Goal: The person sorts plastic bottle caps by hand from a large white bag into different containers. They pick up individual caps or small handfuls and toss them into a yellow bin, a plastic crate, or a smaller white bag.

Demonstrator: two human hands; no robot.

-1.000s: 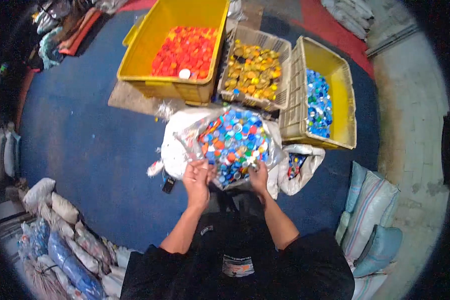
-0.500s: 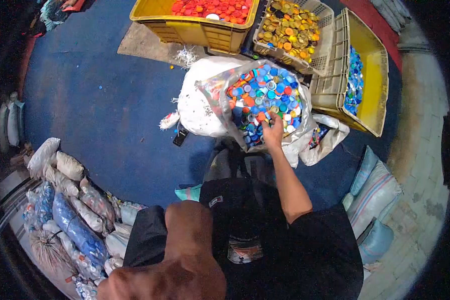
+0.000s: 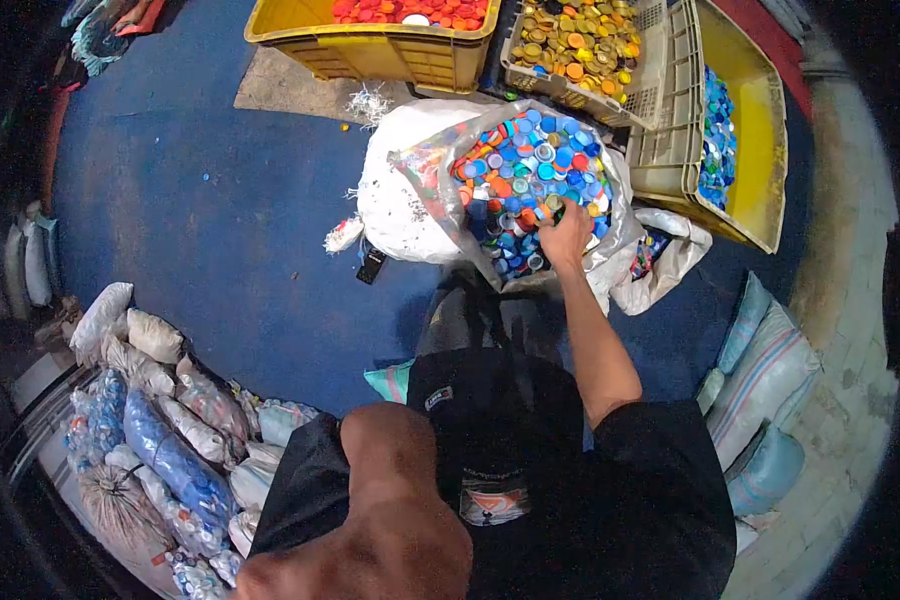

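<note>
My right hand (image 3: 567, 236) reaches into an open, pale plastic sack (image 3: 622, 200) full of mixed bottle caps (image 3: 530, 165), mostly blue with some red, orange, white and green. Its thumb and fingers are closed around a yellowish-green bottle cap (image 3: 553, 203) at the surface of the pile. I cannot make out my left hand; a bare limb (image 3: 395, 470) fills the lower foreground.
Crates hold sorted caps: a yellow crate (image 3: 400, 60) with red, a pale crate (image 3: 660, 75) with gold and yellow, a tilted yellow crate (image 3: 760, 150) with blue. A white sack (image 3: 395, 190) and a black phone-like object (image 3: 371, 266) lie left. Filled bags (image 3: 175, 460) are piled lower left.
My right hand has shifted slightly within the sack, its fingers closing on the yellowish-green bottle cap. The whole view has also moved a little.
</note>
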